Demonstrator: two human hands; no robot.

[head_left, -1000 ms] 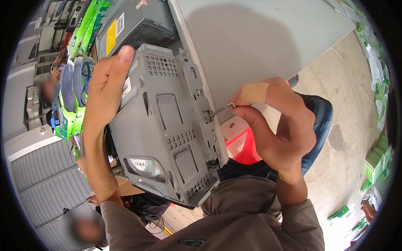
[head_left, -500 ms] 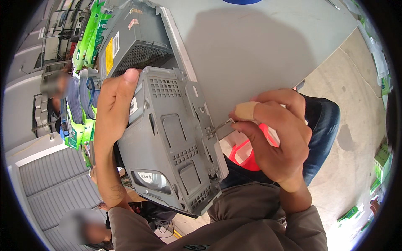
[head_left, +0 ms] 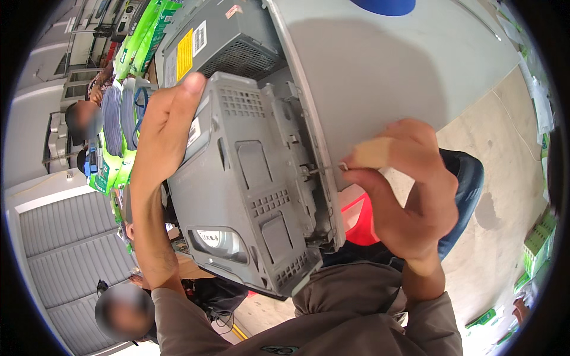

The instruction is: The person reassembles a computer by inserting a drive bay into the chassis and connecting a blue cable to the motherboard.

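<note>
A grey metal drive cage (head_left: 254, 163) with square perforations tilts up out of an open computer case (head_left: 295, 65). My left hand (head_left: 161, 136) is wrapped around the cage's left side, with the thumb at its top corner. Through a cutout low on the cage shows a silvery drive (head_left: 219, 240). Between thumb and a bandaged finger, my right hand (head_left: 409, 184) pinches the end of a thin metal wire (head_left: 323, 170), perhaps a spring, whose other end meets the cage's right edge. Behind the cage sits the power supply unit (head_left: 234, 44), a grey box with a perforated face.
The case rests on a grey table (head_left: 362, 77) with a blue round object (head_left: 386, 5) at its far edge. Below my right hand is a red slotted item (head_left: 359, 222). Green packages (head_left: 139, 47) stack at left. Other people (head_left: 124, 311) are at the left.
The case and cage have shifted in view, and the case's right rim now shows beside the cage. My right hand has moved right, drawing the wire's end away from the cage.
</note>
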